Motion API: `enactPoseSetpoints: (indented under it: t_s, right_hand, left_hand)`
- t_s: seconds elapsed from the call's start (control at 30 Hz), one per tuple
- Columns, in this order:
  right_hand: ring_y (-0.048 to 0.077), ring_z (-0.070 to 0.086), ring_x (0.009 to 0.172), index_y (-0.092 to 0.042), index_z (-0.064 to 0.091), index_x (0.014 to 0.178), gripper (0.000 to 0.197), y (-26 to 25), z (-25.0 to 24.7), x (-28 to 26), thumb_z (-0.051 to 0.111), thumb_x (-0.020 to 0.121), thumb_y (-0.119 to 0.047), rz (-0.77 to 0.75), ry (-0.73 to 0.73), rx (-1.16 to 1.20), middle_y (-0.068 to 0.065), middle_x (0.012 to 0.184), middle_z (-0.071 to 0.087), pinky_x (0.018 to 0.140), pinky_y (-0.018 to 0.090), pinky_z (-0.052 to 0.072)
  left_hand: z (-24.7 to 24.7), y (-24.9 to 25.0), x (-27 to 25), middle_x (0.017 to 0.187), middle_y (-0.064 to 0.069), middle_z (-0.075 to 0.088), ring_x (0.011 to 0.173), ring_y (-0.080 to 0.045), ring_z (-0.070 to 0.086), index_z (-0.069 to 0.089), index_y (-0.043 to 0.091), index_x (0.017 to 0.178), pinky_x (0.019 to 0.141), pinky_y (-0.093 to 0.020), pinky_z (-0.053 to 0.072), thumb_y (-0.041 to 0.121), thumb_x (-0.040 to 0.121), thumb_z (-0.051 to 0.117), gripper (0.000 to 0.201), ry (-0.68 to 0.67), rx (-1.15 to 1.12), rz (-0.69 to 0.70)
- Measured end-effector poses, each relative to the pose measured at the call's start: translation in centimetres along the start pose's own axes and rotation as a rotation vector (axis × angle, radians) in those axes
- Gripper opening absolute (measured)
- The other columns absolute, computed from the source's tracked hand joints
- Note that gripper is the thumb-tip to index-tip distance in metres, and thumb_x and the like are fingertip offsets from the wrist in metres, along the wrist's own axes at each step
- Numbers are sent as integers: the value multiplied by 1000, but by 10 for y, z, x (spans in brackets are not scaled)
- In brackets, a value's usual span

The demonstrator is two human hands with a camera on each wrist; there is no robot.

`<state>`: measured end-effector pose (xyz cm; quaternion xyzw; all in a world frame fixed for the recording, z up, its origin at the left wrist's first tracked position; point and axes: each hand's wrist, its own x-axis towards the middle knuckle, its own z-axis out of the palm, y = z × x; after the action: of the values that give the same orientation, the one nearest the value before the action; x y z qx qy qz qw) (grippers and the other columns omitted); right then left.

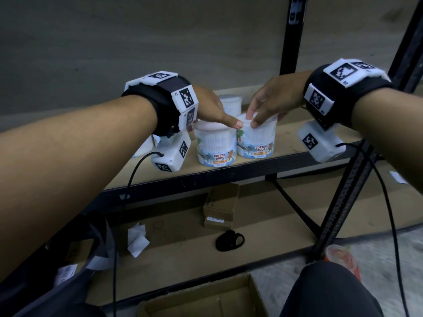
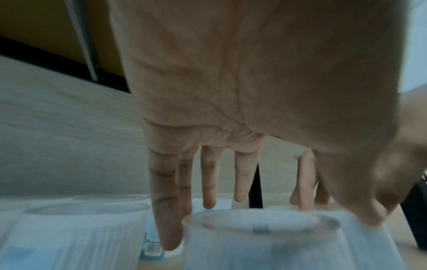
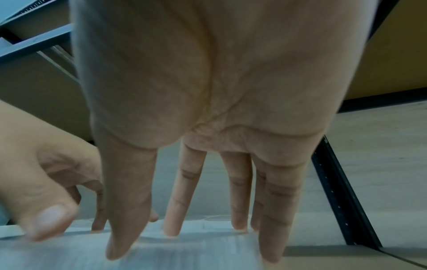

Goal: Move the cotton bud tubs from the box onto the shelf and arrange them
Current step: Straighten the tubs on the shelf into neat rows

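Nearest me, bottom of head view: cardboard box (image 1: 206, 300), open, cut off by the frame, what shows of its inside holds no tubs. Lower shelf board behind it has small cartons (image 1: 219, 207), a dark mask-like item, paper scraps.

Mid shelf (image 1: 297, 143): two front tubs side by side w/ "COTTON BUDS" labels, white sticks packed upright inside. My left hand (image 1: 210, 108) sits over the left tub (image 1: 216, 147), fingers spread down round its lid, thumb tip at the rim. My right hand (image 1: 274, 97) grips the right tub (image 1: 256, 138) from above, thumb on the near side, fingers over the lid.

Further back: another tub (image 1: 230, 104), partly hidden by my hands. More tubs at left, mostly hidden behind my wrist cam. Wrist views blurred.
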<state>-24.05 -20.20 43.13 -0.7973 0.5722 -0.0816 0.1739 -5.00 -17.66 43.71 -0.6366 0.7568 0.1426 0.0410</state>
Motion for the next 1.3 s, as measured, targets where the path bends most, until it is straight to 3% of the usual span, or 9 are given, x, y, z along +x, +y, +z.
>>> enactPoseSetpoints:
  t_s: [0.1,0.2,0.33,0.7,0.9,1.03,1.17,1.23,1.3]
  right_hand:
    - [14,66,99,-32,76,96,26,2,0,2,84,71,-34,1,-4,19,-5,101,71,88,36,57]
    - [14,66,100,-32,76,94,25,3,1,2,85,70,-33,0,-5,33,-6,102,71,88,36,57]
    - [12,65,100,-32,76,96,25,4,1,1,83,72,-34,-12,-9,28,-8,103,70,89,36,57]
    - [8,65,95,-32,74,99,26,4,1,-2,82,75,-35,-27,-7,8,-10,101,70,89,33,56]
    - [10,61,102,-38,74,96,25,0,-2,-3,80,72,-46,3,-1,-47,-14,103,67,86,37,57]
    - [15,62,104,-39,73,94,26,-18,-7,-2,77,73,-53,7,42,-87,-10,107,68,82,34,57]
    - [20,68,98,-36,74,94,31,-44,-7,3,78,70,-55,-5,83,-91,0,104,73,82,33,56]
    - [19,67,85,-33,74,98,33,-59,-6,7,78,72,-53,-3,87,-91,4,98,73,82,35,58]
    - [18,66,85,-31,73,100,34,-74,-4,12,77,73,-52,-12,92,-102,3,97,71,79,38,60]
  left_hand:
    - [-2,-7,0,134,1,49,123,-25,51,55,24,133,91,-44,56,58,75,71,69,-28,-59,19]
    - [-2,-13,0,125,0,61,117,-25,57,63,23,123,88,-42,57,52,77,74,56,-43,-47,42]
    - [-1,-12,-1,125,4,60,114,-23,58,64,29,125,87,-42,58,54,75,74,57,-26,-58,48]
    - [3,-10,-2,129,-1,55,111,-27,60,61,21,131,87,-44,58,58,74,72,69,11,-58,48]
    - [2,-18,-9,142,-1,47,124,-25,52,49,17,141,93,-43,56,68,80,58,79,66,-16,70]
    - [-6,-37,-15,138,2,50,119,-22,55,52,22,138,91,-41,57,68,79,59,76,153,-56,72]
    - [-18,-60,-22,133,5,55,100,-20,63,53,24,137,86,-34,57,65,81,60,70,234,-9,61]
    - [-22,-73,-25,132,5,58,99,-21,65,54,24,136,86,-33,57,63,82,61,67,260,23,57]
    - [-25,-86,-29,131,6,60,105,-21,64,56,25,135,90,-30,52,61,84,61,63,291,64,46]
